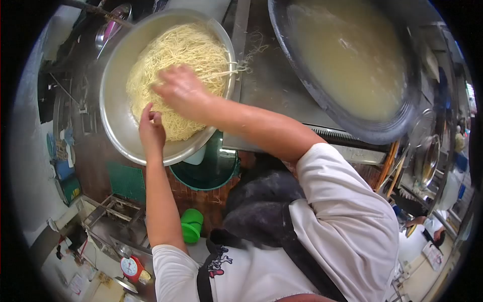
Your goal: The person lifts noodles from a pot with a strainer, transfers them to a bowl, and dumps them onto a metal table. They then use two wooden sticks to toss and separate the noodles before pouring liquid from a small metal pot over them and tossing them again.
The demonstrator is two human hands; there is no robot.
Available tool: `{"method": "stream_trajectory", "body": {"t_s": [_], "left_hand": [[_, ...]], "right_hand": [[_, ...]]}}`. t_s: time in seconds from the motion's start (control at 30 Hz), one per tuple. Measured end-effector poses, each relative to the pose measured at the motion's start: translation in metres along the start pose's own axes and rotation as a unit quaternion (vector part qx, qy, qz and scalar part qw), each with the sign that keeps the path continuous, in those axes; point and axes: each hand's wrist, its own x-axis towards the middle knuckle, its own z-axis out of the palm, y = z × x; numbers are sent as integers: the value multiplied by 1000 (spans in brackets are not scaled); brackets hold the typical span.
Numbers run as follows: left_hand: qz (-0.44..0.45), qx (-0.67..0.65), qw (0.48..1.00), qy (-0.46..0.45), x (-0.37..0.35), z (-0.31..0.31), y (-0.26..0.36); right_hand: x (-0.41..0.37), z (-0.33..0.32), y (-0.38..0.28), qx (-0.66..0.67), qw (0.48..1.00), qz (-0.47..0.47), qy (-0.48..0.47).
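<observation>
A wide metal bowl holds a large heap of thin yellow noodles. Over the middle of the heap is my right hand, blurred, its fingers spread apart; whether they touch the noodles is not clear. Lower down, near the bowl's front left part, my left hand is raised at the heap's edge with its fingers partly curled, and what it may hold is too small to tell. A pair of light sticks lies across the noodles and sticks out over the bowl's right rim, with loose strands beyond it.
A big dark wok of cloudy liquid stands at the upper right beside a metal counter. Below the bowl are a dark green tub and a bright green container. A red scale is at lower left; another person is at far right.
</observation>
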Motion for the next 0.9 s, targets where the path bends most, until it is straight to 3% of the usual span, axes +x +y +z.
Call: {"method": "stream_trajectory", "body": {"t_s": [0.03, 0.07, 0.13, 0.2, 0.27, 0.3, 0.43, 0.47, 0.5, 0.57, 0.67, 0.77, 0.83, 0.9], "left_hand": [[10, 5, 1000, 6, 5, -8, -9], [87, -13, 996, 7, 12, -8, -38], [119, 74, 990, 22, -3, -14, -27], [143, 110, 983, 16, -15, -4, -12], [134, 33, 990, -28, -19, 17, 23], [129, -5, 990, -53, -22, 26, 40], [52, -148, 978, -141, -37, 49, 71], [50, -148, 977, -142, -48, 49, 73], [54, -150, 978, -137, -53, 44, 73], [29, -154, 976, -149, -75, 35, 56], [-4, -174, 973, -151, -102, 15, 28], [-1, -171, 980, -104, -120, -1, -4], [-3, -161, 983, -83, -130, -18, -11], [-10, -171, 983, -59, -147, -36, -20]], "right_hand": [[5, -2, -18, 33, 995, -38, 89], [1, -7, -15, 30, 992, -29, 116], [-30, -22, 3, 31, 986, -13, 164], [-68, -31, 60, 28, 988, 150, 31], [-107, -19, 117, -54, 950, 306, 13], [-120, 3, 153, -114, 945, 304, 34], [-117, 45, 201, 19, 973, 230, -9], [-121, 42, 207, 106, 947, 299, -46], [-115, 23, 192, 125, 923, 345, -114], [-118, 10, 187, 125, 940, 279, -149], [-79, -14, 148, -4, 924, 272, -268], [-26, 41, 141, -155, 931, -32, -330], [22, 31, 29, -125, 945, 17, -301], [42, 40, -31, 37, 979, 68, -188]]}}
